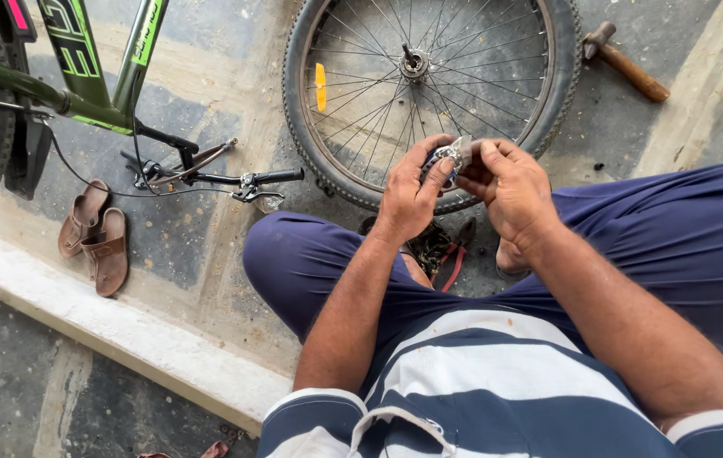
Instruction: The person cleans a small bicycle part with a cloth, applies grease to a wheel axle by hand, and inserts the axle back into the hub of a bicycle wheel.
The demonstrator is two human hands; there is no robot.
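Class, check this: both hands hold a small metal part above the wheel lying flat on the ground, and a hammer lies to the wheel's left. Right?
Not quite. In the head view the hammer lies to the right of the wheel, not left. Both hands, left and right, do hold the small metal part.

Daylight, even and soft — no hard shadows. Faint shade lies under the wheel [432, 93] and the sandals [94, 240]. Mild sheen on the forearms and on the orange reflector [320, 86]. Focus sharp throughout; spokes crisp. The small part between the hands is too small to resolve. Slight wide-angle stretch at the edges — shirt [497, 399] enlarged.
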